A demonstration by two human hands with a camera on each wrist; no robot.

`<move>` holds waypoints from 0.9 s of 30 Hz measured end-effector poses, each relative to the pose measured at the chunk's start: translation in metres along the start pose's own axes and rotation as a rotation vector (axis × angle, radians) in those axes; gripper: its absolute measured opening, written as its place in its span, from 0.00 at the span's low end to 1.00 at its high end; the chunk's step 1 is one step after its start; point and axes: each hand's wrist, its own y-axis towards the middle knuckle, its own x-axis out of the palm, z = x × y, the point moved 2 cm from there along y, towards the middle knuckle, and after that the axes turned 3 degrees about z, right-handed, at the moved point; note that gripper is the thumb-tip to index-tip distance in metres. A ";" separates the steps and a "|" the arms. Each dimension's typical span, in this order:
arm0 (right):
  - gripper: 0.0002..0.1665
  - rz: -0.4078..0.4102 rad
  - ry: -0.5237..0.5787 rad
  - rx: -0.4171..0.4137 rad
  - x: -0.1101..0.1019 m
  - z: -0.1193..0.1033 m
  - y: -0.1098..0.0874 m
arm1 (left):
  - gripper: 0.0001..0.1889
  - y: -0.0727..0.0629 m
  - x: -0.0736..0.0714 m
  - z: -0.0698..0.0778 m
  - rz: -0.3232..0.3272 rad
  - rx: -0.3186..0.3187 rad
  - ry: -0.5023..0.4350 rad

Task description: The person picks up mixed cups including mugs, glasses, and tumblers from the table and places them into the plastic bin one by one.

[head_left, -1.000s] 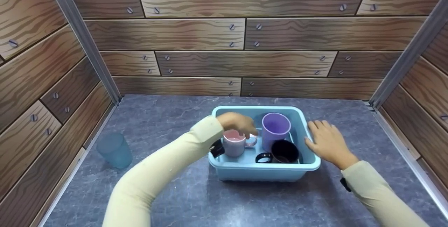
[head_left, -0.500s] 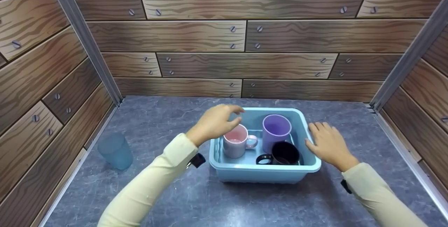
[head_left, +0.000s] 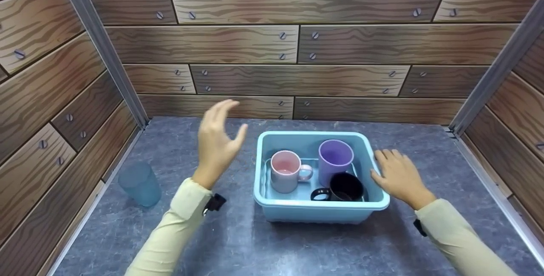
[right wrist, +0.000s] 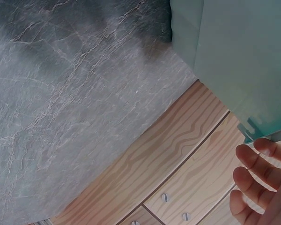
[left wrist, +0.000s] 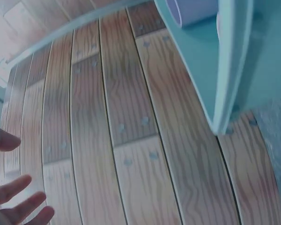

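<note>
My left hand (head_left: pixel 216 144) is raised over the table left of the light-blue basin (head_left: pixel 314 211), fingers spread, holding nothing. In the left wrist view its fingers (left wrist: pixel 18 187) and thumb stand apart. My right hand (head_left: pixel 398 177) rests at the basin's right rim, thumb over the edge and fingers relaxed along the outside; the right wrist view shows the fingers (right wrist: pixel 255 183) loosely bent beside the rim. Inside the basin stand a pink mug (head_left: pixel 284 181) with its handle to the right, a purple cup (head_left: pixel 329 169) behind, and a black mug (head_left: pixel 346 186) in front, overlapping the cup.
A translucent blue cup (head_left: pixel 140 184) stands on the grey marbled table (head_left: pixel 238 242) at the left, beyond my left forearm. Walls with a wood-plank print (head_left: pixel 255 44) close in the back and both sides, with metal posts at the corners.
My left hand has drawn back from above the pink mug, leftward out of the basin, and its fingers have spread. The right hand has stayed at the rim.
</note>
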 end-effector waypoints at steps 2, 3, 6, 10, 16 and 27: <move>0.27 -0.002 0.005 0.003 0.000 0.000 -0.001 | 0.26 0.000 -0.007 -0.007 0.067 -0.023 -0.005; 0.27 -0.001 0.008 0.003 -0.001 0.000 -0.001 | 0.27 0.000 -0.010 -0.010 0.100 -0.035 -0.011; 0.26 0.008 0.012 -0.001 -0.001 0.000 -0.001 | 0.29 0.000 -0.020 -0.020 0.199 -0.069 -0.025; 0.27 0.020 0.008 -0.008 0.001 0.000 -0.001 | 0.30 -0.002 -0.034 -0.035 0.295 -0.131 -0.038; 0.27 0.016 0.014 -0.005 0.001 0.000 0.000 | 0.30 -0.012 -0.059 -0.065 0.344 -0.237 -0.005; 0.28 0.020 0.002 -0.002 0.001 0.000 0.000 | 0.33 -0.047 -0.086 -0.121 0.301 -0.310 -0.034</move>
